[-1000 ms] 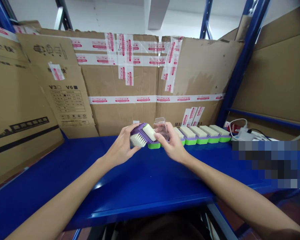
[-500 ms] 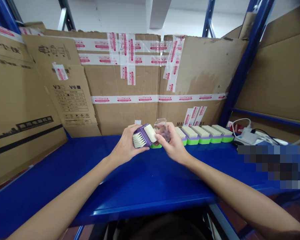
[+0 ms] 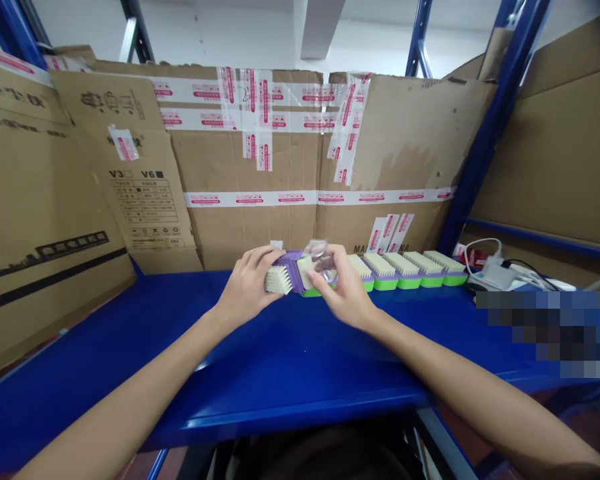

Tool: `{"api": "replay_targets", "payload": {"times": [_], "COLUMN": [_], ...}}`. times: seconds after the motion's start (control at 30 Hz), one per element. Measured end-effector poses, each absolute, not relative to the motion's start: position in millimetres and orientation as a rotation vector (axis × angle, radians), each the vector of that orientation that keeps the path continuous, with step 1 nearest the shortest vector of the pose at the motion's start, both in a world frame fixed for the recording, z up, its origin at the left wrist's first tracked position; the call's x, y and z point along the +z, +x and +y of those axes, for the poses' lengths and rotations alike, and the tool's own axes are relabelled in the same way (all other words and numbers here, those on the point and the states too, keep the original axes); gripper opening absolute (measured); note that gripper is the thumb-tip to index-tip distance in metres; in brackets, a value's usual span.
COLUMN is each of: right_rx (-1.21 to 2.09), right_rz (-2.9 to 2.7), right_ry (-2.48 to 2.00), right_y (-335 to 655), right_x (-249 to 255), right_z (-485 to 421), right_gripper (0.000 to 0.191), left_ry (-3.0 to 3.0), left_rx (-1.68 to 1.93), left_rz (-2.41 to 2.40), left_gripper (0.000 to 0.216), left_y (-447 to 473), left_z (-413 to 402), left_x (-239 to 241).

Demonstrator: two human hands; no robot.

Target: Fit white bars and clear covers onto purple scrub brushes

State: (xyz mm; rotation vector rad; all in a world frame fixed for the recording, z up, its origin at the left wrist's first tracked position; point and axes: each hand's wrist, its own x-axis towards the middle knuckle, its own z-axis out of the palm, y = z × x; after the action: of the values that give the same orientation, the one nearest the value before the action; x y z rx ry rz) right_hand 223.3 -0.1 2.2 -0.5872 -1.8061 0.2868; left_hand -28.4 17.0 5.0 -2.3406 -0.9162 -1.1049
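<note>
My left hand (image 3: 247,287) grips a purple-backed scrubbing brush (image 3: 286,275) with pale bristles, held just above the blue shelf (image 3: 260,373). My right hand (image 3: 347,290) holds a clear plastic cover (image 3: 319,257) against the brush's right end, fingers curled round it. Behind the hands a row of brushes with green and purple bases (image 3: 405,270) lies along the back of the shelf, running to the right.
Taped cardboard boxes (image 3: 300,160) wall the back and left of the shelf. A white charger with cables (image 3: 495,270) lies at the right, beside a blue rack upright (image 3: 485,140). A blurred patch covers the right edge.
The brush has turned in my left hand and dropped slightly toward the shelf. My right hand has brought the clear cover down onto the brush's end.
</note>
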Motion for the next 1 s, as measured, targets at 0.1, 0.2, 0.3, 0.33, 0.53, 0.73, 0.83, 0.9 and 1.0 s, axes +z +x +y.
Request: {"api": "replay_targets", "payload": {"times": [0.1,0.2,0.3,0.33,0.53,0.73,0.83,0.9,1.0], "right_rx": [0.265,0.332,0.354,0.348,0.263,0.325,0.396,0.429,0.371], "right_rz": [-1.849,-1.83,-1.795,-1.79,-1.934,-1.891,-1.789,-1.789,-1.87], "right_ry": [-0.631,-0.724,-0.82,-0.822,-0.609,-0.713,-0.778,-0.715,-0.612], "right_y": [221,224,228,229,226,228,231,231,227], "right_x": [0,-3,-4,-4,-1,-1,-2,-1,2], "right_z": [2,13,23,24,10,18,24,22,11], "right_gripper": [0.027,0.029,0.033,0.033,0.035,0.031,0.031,0.031,0.032], "left_ry": [-2.349,-2.356,-2.373,-2.373,-2.351,-2.291,-2.307,-2.313,-2.314], "left_rx": [-1.069,-1.05,-1.086,-1.107,-1.13,-1.207,-1.242,-1.233,-1.223], "left_rz": [-0.93,-0.915,-0.915,-0.929,-0.911,-0.88,-0.896,-0.917,-0.937], "left_gripper": [0.071,0.069,0.069,0.07,0.071,0.068,0.07,0.069,0.068], "left_y": [-32,-37,-42,-43,-44,-46,-47,-46,-45], "left_z": [20,25,30,32,35,35,36,36,37], "left_x": [3,3,2,2,0,0,2,2,1]}}
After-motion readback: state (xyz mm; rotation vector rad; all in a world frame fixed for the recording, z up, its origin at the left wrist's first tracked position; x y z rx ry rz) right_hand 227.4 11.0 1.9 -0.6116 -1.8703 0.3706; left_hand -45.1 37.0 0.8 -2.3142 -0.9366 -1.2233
